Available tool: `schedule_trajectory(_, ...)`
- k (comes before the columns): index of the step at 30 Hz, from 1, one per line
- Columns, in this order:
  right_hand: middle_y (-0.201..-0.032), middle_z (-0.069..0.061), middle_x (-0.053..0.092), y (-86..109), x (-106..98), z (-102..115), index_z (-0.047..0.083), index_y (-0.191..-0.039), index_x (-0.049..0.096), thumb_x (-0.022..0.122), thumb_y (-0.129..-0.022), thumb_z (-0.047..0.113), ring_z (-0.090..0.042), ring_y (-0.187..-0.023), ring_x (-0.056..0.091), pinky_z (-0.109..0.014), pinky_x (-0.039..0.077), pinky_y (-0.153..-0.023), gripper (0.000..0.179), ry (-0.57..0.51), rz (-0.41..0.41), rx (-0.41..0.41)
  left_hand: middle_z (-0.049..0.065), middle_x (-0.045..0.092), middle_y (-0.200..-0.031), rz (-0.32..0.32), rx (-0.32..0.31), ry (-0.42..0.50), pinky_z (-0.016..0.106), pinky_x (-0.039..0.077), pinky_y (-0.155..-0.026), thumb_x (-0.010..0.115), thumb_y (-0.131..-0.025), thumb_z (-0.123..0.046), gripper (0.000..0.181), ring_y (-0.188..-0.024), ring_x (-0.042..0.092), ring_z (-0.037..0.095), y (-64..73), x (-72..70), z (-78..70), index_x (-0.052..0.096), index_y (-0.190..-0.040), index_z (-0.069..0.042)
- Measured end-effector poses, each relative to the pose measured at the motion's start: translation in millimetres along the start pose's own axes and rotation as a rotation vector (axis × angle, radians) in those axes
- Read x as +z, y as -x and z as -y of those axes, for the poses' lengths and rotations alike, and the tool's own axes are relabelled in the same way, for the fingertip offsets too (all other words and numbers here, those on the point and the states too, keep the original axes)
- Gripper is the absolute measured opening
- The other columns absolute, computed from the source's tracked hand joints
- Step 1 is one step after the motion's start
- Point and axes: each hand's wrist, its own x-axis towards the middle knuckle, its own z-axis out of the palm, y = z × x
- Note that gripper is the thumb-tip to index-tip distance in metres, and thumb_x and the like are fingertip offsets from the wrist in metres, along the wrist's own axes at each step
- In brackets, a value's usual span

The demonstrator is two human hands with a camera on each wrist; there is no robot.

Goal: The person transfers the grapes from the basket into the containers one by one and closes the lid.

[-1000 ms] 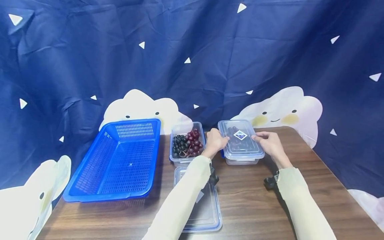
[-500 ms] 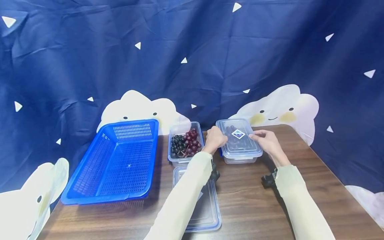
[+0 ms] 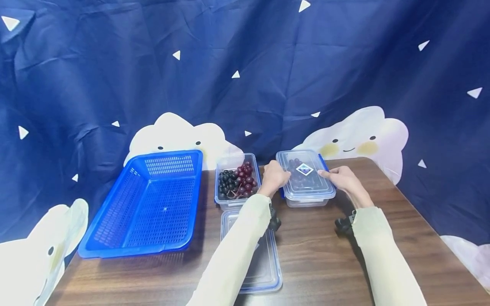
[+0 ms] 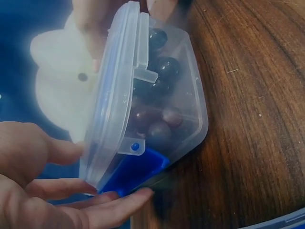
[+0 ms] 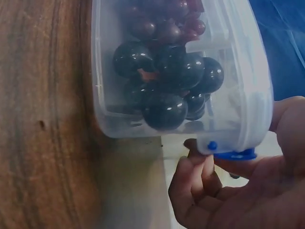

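Observation:
A clear lidded food container (image 3: 306,187) with a diamond-shaped sticker sits between both hands, dark grapes (image 5: 164,112) showing through its walls. At its left side my left hand (image 3: 274,177) pinches the edge, thumb by the lid rim (image 4: 119,90) and fingers along a blue side latch (image 4: 136,169). On the opposite side my right hand (image 3: 346,182) has its thumb on the lid and its fingers curled beneath the rim, by the other blue latch (image 5: 238,155). The right latch stands out along the lid's edge in the head view.
An open container of black and red grapes (image 3: 245,182) stands left of the lidded one. A loose clear lid (image 3: 269,272) lies in front of it, partly under my left sleeve. A blue plastic basket (image 3: 164,212) sits at the left of the wooden table (image 3: 317,255).
A blue latch now shows along the right edge of the container's lid, raised beside my right hand. Both hands stay at the container's sides; the view has shifted slightly.

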Motion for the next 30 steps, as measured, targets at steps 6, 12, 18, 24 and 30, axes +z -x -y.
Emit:
schedule_trajectory(6, -0.114, -0.029, 0.073, 5.9, 1, 8, -0.019, -0.134, 0.058, 0.056, -0.107, 0.043, -0.038, -0.107, 0.066, -0.048, 0.054, -0.097, 0.068, 0.069, -0.016, -0.023, 0.017, 0.075, -0.101, 0.015, 0.005, 0.036, 0.031, 0.059, -0.069, 0.076, -0.095, -0.022, 0.027, -0.078, 0.066, 0.021, -0.2, -0.4, 2.7, 0.072, -0.105, 0.003)
schedule_trajectory(12, -0.124, -0.033, 0.069, 7.6, 6, 7, -0.019, -0.137, 0.056, 0.054, -0.107, 0.044, -0.04, -0.111, 0.066, -0.053, 0.052, -0.103, 0.07, 0.061, -0.023, -0.015, 0.017, 0.068, -0.095, 0.078, -0.055, 0.221, 0.041, 0.067, -0.07, 0.082, -0.091, -0.016, 0.023, -0.081, 0.075, 0.027, -7.2, -1.9, 11.3, 0.068, -0.09, 0.002)
schedule_trajectory(18, -0.125, -0.031, 0.067, 7.9, 5, 8, -0.017, -0.137, 0.057, 0.051, -0.108, 0.045, -0.039, -0.113, 0.063, -0.05, 0.053, -0.1, 0.069, 0.059, -0.034, -0.017, 0.015, 0.067, -0.09, 0.065, -0.056, 0.195, 0.042, 0.067, -0.073, 0.083, -0.091, -0.02, 0.027, -0.078, 0.074, 0.026, -8.9, -2.1, 10.3, 0.068, -0.078, -0.003)
schedule_trajectory(24, -0.122, -0.032, 0.069, 9.1, 8, 11, -0.014, -0.132, 0.063, 0.05, -0.108, 0.041, -0.042, -0.111, 0.063, -0.053, 0.052, -0.099, 0.061, 0.109, -0.09, -0.049, 0.014, 0.064, -0.084, 0.059, -0.063, 0.229, 0.045, 0.067, -0.077, 0.082, -0.092, -0.02, 0.03, -0.076, 0.073, 0.028, -4.7, -4.0, 8.4, 0.064, -0.073, -0.004)
schedule_trajectory(30, -0.133, -0.035, 0.064, 9.6, 13, 12, -0.013, -0.138, 0.059, 0.048, -0.109, 0.04, -0.048, -0.123, 0.061, -0.061, 0.046, -0.111, 0.062, 0.154, -0.113, -0.024, 0.015, 0.067, -0.096, 0.066, -0.081, 0.257, 0.046, 0.067, -0.079, 0.08, -0.094, -0.018, 0.022, -0.084, 0.072, 0.026, -1.2, -1.6, 9.1, 0.068, -0.089, -0.001)
